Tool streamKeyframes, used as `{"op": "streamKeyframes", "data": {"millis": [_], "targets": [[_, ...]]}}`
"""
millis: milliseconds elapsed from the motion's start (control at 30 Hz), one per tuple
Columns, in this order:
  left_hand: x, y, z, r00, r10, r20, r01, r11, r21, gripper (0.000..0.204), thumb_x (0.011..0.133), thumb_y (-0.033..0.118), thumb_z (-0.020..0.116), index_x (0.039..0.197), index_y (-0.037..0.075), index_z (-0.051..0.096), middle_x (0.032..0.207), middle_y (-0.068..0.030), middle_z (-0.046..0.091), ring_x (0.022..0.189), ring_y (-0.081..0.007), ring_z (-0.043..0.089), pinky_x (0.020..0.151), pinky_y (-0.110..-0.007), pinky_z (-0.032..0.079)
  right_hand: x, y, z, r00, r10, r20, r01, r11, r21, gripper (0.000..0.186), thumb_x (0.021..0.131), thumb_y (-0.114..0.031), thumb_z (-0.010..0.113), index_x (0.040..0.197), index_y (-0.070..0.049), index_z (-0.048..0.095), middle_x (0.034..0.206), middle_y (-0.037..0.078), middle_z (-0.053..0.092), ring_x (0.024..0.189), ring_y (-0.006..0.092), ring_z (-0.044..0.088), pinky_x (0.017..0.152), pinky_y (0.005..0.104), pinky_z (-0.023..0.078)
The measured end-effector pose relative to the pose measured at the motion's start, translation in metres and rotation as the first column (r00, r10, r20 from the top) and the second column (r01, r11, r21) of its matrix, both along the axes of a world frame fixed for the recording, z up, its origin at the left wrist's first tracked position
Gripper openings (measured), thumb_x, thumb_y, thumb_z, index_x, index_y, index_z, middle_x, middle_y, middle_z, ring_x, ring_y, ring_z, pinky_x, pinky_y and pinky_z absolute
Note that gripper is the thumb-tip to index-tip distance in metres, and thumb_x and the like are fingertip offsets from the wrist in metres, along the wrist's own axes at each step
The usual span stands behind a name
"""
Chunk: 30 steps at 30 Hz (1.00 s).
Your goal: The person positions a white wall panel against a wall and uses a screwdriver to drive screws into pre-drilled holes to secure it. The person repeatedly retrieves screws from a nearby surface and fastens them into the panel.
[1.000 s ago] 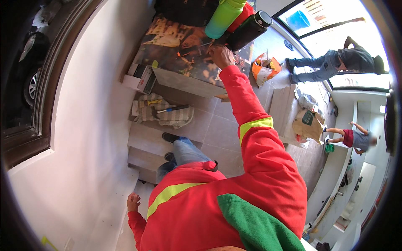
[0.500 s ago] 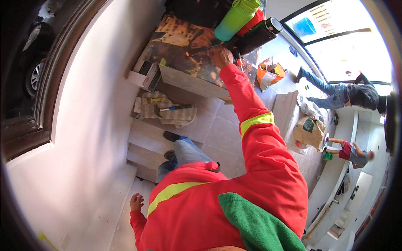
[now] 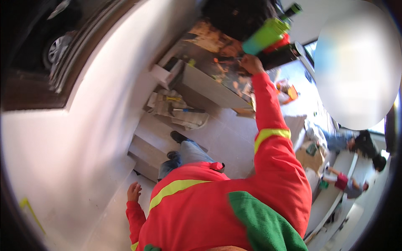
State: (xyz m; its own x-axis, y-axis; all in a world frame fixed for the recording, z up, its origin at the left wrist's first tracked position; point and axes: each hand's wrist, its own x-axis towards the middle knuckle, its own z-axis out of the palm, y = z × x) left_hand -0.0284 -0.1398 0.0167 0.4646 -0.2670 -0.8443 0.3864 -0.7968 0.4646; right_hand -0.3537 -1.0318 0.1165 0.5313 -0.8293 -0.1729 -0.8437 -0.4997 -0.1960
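My right hand (image 3: 252, 64) reaches far out over a table with a dark, picture-patterned top (image 3: 201, 54). Its fingers are curled close to the surface; blur hides what they hold, if anything. Small orange bits lie just left of it. Right beside the hand lean a green-and-teal bottle (image 3: 264, 37) and a black bottle (image 3: 278, 57), with a red item (image 3: 279, 43) between them. My left hand (image 3: 134, 191) hangs low by my side near the white wall, fingers loosely apart and holding nothing.
Steps (image 3: 153, 134) lie by my feet, and a folded striped cloth (image 3: 184, 117) carries a blue-handled tool (image 3: 188, 110). An orange-and-white bag (image 3: 287, 92) and a brown paper bag (image 3: 312, 157) stand to the right. Two people are farther right. A black bag (image 3: 238, 19) sits at the table's back.
The view has swung, so table and bottles appear farther right and slightly lower. My right hand stays over the table beside the bottles. A pale blurred patch now covers the window area.
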Motion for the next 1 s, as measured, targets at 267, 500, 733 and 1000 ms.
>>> {"op": "streamKeyframes", "data": {"millis": [267,500,733,1000], "targets": [[-0.099,0.044,-0.031,0.931,0.124,0.343,-0.115,0.992,-0.046,0.054,0.096,0.045,0.073,0.131,0.003,0.068,0.125,-0.0143,0.073,0.113,-0.0255,0.069,0.100,-0.039,0.054,0.128,0.314,-0.081,0.813,-0.090,0.576,-0.527,0.307,0.792,0.017,0.094,-0.008,0.073,0.110,-0.008,0.070,0.086,0.002,0.071,0.071,0.0104,0.067,0.055,0.0275,0.053],[-0.212,0.048,-0.035,0.840,0.478,0.256,-0.451,0.878,-0.161,0.053,0.098,0.046,0.072,0.131,0.005,0.069,0.121,-0.0144,0.073,0.111,-0.0233,0.069,0.098,-0.038,0.054,0.370,0.663,0.040,0.380,0.404,0.832,-0.765,-0.369,0.528,0.023,0.097,-0.017,0.073,0.108,0.003,0.067,0.093,0.007,0.072,0.081,0.0136,0.067,0.073,0.0307,0.055],[-0.299,0.069,-0.031,0.575,0.761,0.302,-0.747,0.638,-0.186,0.058,0.095,0.051,0.070,0.130,0.005,0.069,0.125,-0.0155,0.073,0.115,-0.0268,0.070,0.101,-0.039,0.054,0.527,0.937,0.265,0.044,0.021,0.999,-0.908,-0.415,0.049,0.011,0.096,-0.007,0.071,0.098,0.000,0.062,0.082,0.008,0.072,0.074,0.0132,0.068,0.068,0.0285,0.055],[-0.388,0.075,-0.043,0.362,0.917,0.168,-0.925,0.375,-0.055,0.056,0.094,0.051,0.070,0.129,0.007,0.071,0.125,-0.0145,0.074,0.109,-0.0277,0.073,0.097,-0.040,0.056,0.585,1.081,0.348,0.044,-0.270,0.962,-0.919,-0.388,-0.067,0.012,0.096,-0.007,0.070,0.101,0.001,0.062,0.092,0.011,0.075,0.082,0.0160,0.073,0.077,0.0290,0.058]]}}
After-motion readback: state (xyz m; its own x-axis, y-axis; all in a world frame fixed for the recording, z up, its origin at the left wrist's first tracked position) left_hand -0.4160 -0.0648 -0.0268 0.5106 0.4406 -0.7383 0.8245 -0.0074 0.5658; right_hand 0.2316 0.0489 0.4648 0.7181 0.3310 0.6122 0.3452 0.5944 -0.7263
